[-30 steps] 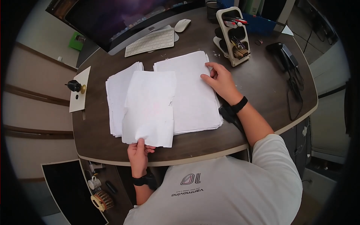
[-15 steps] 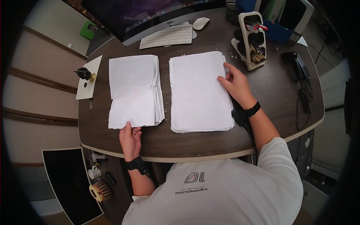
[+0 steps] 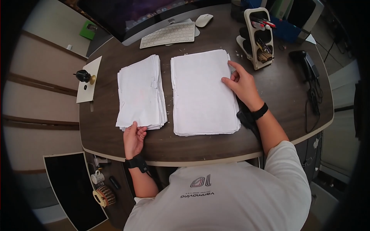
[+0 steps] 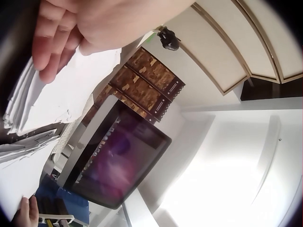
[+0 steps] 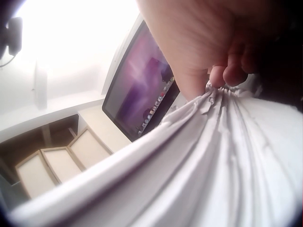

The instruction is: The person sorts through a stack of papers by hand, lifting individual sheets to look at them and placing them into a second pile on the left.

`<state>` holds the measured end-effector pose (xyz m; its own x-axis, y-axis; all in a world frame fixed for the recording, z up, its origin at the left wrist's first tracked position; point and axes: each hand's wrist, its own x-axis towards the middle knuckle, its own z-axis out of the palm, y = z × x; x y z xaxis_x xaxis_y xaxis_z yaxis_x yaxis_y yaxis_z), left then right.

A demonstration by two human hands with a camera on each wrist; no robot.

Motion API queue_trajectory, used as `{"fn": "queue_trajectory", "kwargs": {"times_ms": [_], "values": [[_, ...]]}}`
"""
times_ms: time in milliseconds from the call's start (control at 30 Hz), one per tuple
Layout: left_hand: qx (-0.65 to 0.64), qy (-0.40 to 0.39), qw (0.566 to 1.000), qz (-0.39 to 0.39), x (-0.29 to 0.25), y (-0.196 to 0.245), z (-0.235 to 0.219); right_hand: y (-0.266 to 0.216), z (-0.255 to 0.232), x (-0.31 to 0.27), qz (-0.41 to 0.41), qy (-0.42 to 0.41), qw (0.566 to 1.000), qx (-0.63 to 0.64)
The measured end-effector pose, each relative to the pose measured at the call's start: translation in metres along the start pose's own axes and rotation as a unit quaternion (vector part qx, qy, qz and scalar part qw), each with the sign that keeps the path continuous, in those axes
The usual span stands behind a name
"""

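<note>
Watching from far, I see on the counter (image 3: pixel 192 148) a left stack of paper (image 3: pixel 161 103) and, apart from it, a right stack of paper (image 3: pixel 204 92); the left hand (image 3: pixel 133 139) grasps the near edge of the top sheet (image 3: pixel 137 92) on the left one, thumb above; the right hand (image 3: pixel 245 87) touches the other's right edge, but whether its fingers are grasping it, I cannot tell

Plain white is shown by the left paper stack (image 3: pixel 138 94) and the right paper stack (image 3: pixel 204 94). The counter (image 3: pixel 192 148) is coloured dark brown and edged in cream. White is repeated on the keyboard (image 3: pixel 167 35) and mouse (image 3: pixel 204 20); the monitor (image 4: pixel 120 158) is washed with purple. The pale shirt (image 3: pixel 231 208) is printed with dark lettering.
</note>
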<state>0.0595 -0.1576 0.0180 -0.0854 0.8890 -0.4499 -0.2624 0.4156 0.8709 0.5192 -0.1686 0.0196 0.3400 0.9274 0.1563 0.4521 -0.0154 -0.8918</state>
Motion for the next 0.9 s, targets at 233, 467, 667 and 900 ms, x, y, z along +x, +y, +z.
{"fn": "queue_trajectory", "kwargs": {"times_ms": [233, 467, 667, 900], "values": [[0.033, 0.031, 0.999, -0.019, -0.011, 0.007, 0.003, 0.015, -0.003, 0.008, 0.041, -0.021, 0.995, 0.094], [0.191, -0.075, 0.976, -0.067, -0.056, 0.004, 0.013, 0.023, -0.008, 0.015, 0.073, -0.058, 0.985, 0.147], [0.245, -0.221, 0.944, -0.018, -0.069, 0.000, 0.104, 0.019, -0.004, 0.011, 0.046, -0.039, 0.993, 0.104], [0.322, -0.174, 0.931, 0.021, -0.059, -0.012, 0.143, 0.013, -0.004, 0.009, 0.028, -0.028, 0.996, 0.076]]}}
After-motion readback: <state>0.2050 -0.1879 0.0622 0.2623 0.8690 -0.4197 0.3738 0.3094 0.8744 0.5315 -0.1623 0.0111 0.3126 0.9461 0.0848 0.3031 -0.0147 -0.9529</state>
